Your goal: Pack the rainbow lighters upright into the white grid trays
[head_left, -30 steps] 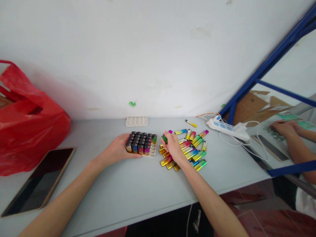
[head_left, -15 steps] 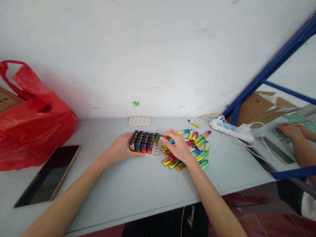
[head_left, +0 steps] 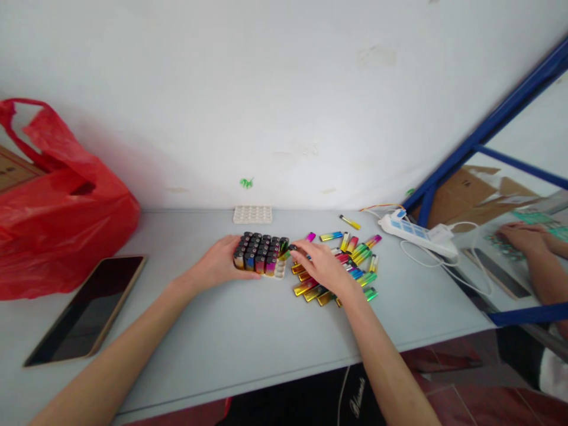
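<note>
Left hand holds tray; right hand pinches lighter — over it.

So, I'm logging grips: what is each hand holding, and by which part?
Right hand pinches a lighter, seemingly by its body; left hand holds the tray's left side.

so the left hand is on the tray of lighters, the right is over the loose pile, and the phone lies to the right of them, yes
Not quite. The head view shows the phone lying to the left of them, near the red bag. The rest holds: the left hand is on the tray of lighters and the right hand is over the loose pile.
</note>
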`<move>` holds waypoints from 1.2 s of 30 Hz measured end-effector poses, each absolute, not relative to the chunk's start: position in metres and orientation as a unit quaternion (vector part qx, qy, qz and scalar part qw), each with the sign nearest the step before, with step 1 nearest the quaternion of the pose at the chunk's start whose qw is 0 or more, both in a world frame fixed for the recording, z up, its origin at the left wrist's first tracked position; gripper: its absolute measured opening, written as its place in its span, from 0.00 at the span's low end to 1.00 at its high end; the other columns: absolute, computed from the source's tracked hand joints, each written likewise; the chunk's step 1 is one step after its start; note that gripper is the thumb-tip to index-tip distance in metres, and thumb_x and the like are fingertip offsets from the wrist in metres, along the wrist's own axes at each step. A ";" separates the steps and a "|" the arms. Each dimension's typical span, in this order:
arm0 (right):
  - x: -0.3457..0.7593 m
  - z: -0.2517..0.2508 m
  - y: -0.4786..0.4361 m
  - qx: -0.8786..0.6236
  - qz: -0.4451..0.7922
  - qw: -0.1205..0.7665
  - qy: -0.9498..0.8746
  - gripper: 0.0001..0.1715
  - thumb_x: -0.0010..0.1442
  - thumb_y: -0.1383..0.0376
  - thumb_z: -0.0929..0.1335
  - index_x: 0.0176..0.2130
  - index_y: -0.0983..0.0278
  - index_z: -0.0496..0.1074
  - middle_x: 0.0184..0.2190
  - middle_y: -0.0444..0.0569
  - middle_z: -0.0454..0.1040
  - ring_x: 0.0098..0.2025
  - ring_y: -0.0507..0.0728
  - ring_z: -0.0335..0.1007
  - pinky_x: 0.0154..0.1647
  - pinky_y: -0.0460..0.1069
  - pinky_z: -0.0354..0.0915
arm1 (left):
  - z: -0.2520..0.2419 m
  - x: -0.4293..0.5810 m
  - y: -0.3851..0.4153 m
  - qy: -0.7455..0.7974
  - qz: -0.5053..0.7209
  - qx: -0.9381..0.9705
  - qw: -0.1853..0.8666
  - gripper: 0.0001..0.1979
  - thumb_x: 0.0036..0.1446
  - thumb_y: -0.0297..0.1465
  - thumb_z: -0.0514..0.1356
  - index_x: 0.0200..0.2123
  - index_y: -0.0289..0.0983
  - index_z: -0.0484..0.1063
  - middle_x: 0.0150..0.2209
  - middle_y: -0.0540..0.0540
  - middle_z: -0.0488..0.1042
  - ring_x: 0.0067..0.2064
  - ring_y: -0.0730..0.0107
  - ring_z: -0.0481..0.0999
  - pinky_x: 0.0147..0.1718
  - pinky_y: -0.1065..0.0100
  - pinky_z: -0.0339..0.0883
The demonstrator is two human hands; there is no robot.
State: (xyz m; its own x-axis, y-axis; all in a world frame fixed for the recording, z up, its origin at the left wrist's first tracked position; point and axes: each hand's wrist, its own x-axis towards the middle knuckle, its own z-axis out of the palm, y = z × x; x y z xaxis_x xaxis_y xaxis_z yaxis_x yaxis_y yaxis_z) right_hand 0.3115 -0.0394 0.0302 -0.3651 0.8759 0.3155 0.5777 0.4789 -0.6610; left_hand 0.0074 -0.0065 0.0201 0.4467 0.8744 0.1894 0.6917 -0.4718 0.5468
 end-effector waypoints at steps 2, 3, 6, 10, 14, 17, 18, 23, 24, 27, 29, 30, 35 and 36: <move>0.310 0.030 -0.039 -0.458 0.209 0.324 -0.801 0.15 0.76 0.54 0.67 0.52 0.56 0.81 0.46 0.52 0.85 0.46 0.63 0.80 0.52 0.54 0.70 | 0.020 0.007 -0.006 0.473 0.230 0.827 0.199 0.37 0.44 0.58 0.75 0.50 0.40 0.79 0.50 0.40 0.84 0.52 0.45 0.83 0.53 0.53 0.77; 0.308 0.029 -0.038 -0.462 0.198 0.325 -0.801 0.15 0.76 0.53 0.68 0.51 0.56 0.82 0.45 0.53 0.85 0.44 0.63 0.80 0.50 0.54 0.69 | 0.019 0.007 -0.006 0.472 0.228 0.828 0.199 0.37 0.44 0.58 0.74 0.50 0.39 0.79 0.50 0.39 0.84 0.52 0.45 0.83 0.54 0.52 0.77; 0.298 0.029 -0.037 -0.486 0.162 0.334 -0.791 0.17 0.74 0.50 0.70 0.42 0.57 0.83 0.34 0.51 0.82 0.35 0.60 0.75 0.42 0.51 0.65 | 0.019 0.007 -0.005 0.475 0.217 0.830 0.195 0.38 0.44 0.58 0.74 0.51 0.38 0.79 0.51 0.38 0.84 0.53 0.43 0.83 0.55 0.50 0.76; 0.301 0.033 -0.036 -0.489 0.167 0.341 -0.785 0.25 0.73 0.48 0.71 0.30 0.59 0.77 0.25 0.45 0.76 0.28 0.55 0.67 0.37 0.49 0.59 | 0.017 0.006 -0.004 0.481 0.217 0.829 0.186 0.38 0.45 0.57 0.73 0.53 0.39 0.78 0.52 0.39 0.84 0.54 0.42 0.82 0.57 0.49 0.75; 0.343 0.033 -0.026 -0.518 0.133 0.374 -0.758 0.22 0.77 0.53 0.66 0.36 0.59 0.80 0.32 0.49 0.81 0.34 0.59 0.74 0.44 0.52 0.66 | 0.013 0.004 -0.003 0.482 0.230 0.826 0.179 0.35 0.43 0.56 0.74 0.49 0.43 0.78 0.51 0.41 0.84 0.54 0.42 0.82 0.56 0.51 0.76; 0.385 0.023 -0.011 -0.557 0.064 0.385 -0.733 0.15 0.74 0.62 0.67 0.51 0.60 0.82 0.49 0.56 0.84 0.52 0.65 0.78 0.60 0.59 0.69 | 0.011 0.004 -0.002 0.482 0.234 0.826 0.176 0.35 0.42 0.56 0.74 0.50 0.44 0.78 0.51 0.41 0.84 0.53 0.41 0.83 0.56 0.49 0.77; 0.397 0.018 -0.005 -0.566 0.051 0.371 -0.734 0.16 0.71 0.65 0.68 0.54 0.61 0.82 0.53 0.58 0.83 0.57 0.67 0.77 0.65 0.62 0.67 | 0.012 0.004 -0.002 0.482 0.233 0.826 0.177 0.36 0.42 0.56 0.74 0.50 0.43 0.78 0.51 0.41 0.84 0.53 0.41 0.82 0.56 0.48 0.77; 0.420 -0.005 0.013 -0.607 0.066 0.260 -0.748 0.25 0.64 0.74 0.70 0.58 0.63 0.81 0.59 0.61 0.81 0.62 0.67 0.76 0.70 0.66 0.65 | 0.012 0.004 -0.002 0.488 0.226 0.824 0.178 0.35 0.42 0.58 0.73 0.48 0.43 0.78 0.50 0.40 0.84 0.53 0.41 0.83 0.55 0.47 0.77; 0.419 -0.007 0.015 -0.613 0.065 0.248 -0.747 0.24 0.65 0.73 0.71 0.58 0.63 0.82 0.58 0.61 0.81 0.61 0.67 0.76 0.69 0.66 0.65 | 0.012 0.004 -0.001 0.489 0.226 0.824 0.176 0.35 0.42 0.58 0.73 0.48 0.43 0.78 0.49 0.40 0.84 0.53 0.41 0.83 0.55 0.47 0.77; 0.415 -0.007 0.016 -0.620 0.056 0.239 -0.745 0.18 0.65 0.71 0.73 0.53 0.62 0.84 0.53 0.60 0.83 0.58 0.67 0.77 0.68 0.66 0.65 | 0.010 0.004 0.000 0.487 0.229 0.825 0.173 0.36 0.40 0.58 0.74 0.49 0.44 0.78 0.50 0.39 0.84 0.53 0.40 0.83 0.56 0.48 0.77; 0.413 -0.004 0.016 -0.614 0.060 0.257 -0.744 0.14 0.65 0.69 0.74 0.50 0.62 0.84 0.50 0.58 0.83 0.56 0.67 0.77 0.67 0.65 0.66 | 0.011 0.004 0.000 0.488 0.230 0.824 0.173 0.37 0.40 0.59 0.74 0.49 0.44 0.78 0.50 0.39 0.84 0.53 0.40 0.83 0.56 0.48 0.77; 0.413 -0.002 0.015 -0.607 0.066 0.279 -0.741 0.12 0.65 0.68 0.74 0.49 0.62 0.84 0.48 0.57 0.83 0.56 0.66 0.77 0.66 0.64 0.66 | 0.011 0.004 0.000 0.489 0.229 0.824 0.172 0.37 0.40 0.59 0.74 0.48 0.44 0.78 0.50 0.38 0.84 0.53 0.39 0.83 0.56 0.48 0.77; 0.401 0.009 0.011 -0.571 0.150 0.493 -0.640 0.12 0.61 0.59 0.77 0.44 0.62 0.82 0.46 0.55 0.83 0.53 0.65 0.78 0.64 0.63 0.69 | 0.014 0.005 -0.002 0.487 0.224 0.826 0.174 0.35 0.42 0.59 0.72 0.47 0.42 0.79 0.50 0.39 0.85 0.52 0.40 0.83 0.54 0.47 0.78; 0.396 0.012 0.010 -0.557 0.190 0.541 -0.600 0.15 0.59 0.56 0.78 0.43 0.62 0.82 0.45 0.54 0.84 0.52 0.64 0.78 0.63 0.63 0.69 | 0.014 0.005 -0.002 0.485 0.226 0.827 0.174 0.35 0.42 0.58 0.72 0.48 0.42 0.79 0.50 0.39 0.85 0.52 0.40 0.83 0.54 0.48 0.78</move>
